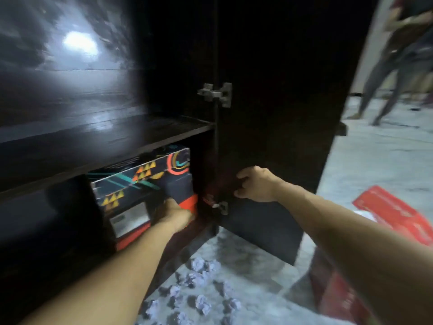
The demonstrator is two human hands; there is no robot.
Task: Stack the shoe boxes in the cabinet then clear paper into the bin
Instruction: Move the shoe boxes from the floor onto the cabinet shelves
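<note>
My left hand (174, 213) grips the patterned shoe box (143, 184) at 9 o'clock; right hand (256, 185) (fingers curled) rests against the cabinet door (281, 113).

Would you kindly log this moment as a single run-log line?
left hand: on patterned shoe box, lower cabinet shelf | right hand: holding cabinet door | crumpled paper: on floor

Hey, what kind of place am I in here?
Probably a room in a home, at a storage spot: a dark wooden cabinet with its door open, a patterned shoe box on the lower shelf, and crumpled paper balls scattered on a pale tiled floor.
</note>
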